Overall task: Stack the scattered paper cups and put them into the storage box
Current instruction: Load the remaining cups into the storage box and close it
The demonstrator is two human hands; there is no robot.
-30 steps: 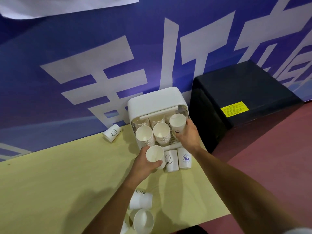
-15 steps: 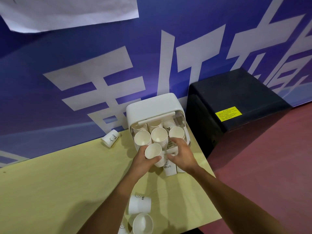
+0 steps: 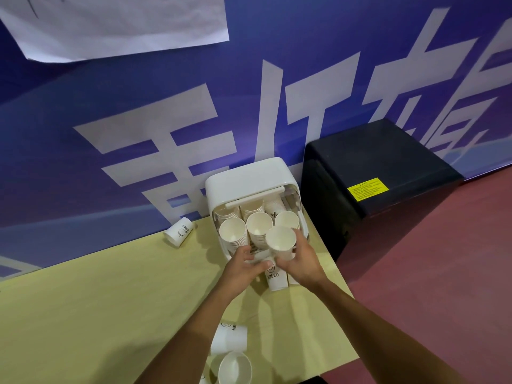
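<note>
Stacking is well advanced: the storage box (image 3: 249, 181), at the far edge of the table (image 3: 83, 300), holds several nested stacks (image 3: 232, 232), three of them showing in its front row. The right hand (image 3: 302, 261) wraps its fingers round a single paper cup (image 3: 280, 242), mouth up, just before that row (probably bound for one of the stacks). The left hand (image 3: 243, 268) rests at the box's front lip, fingers loosely bent, gripping nothing visible. Left to gather: the HELLO cup (image 3: 274, 277) beneath the hands, a tipped cup (image 3: 178, 231) by the wall (image 3: 83, 120), and the near-edge cups (image 3: 231, 339).
</note>
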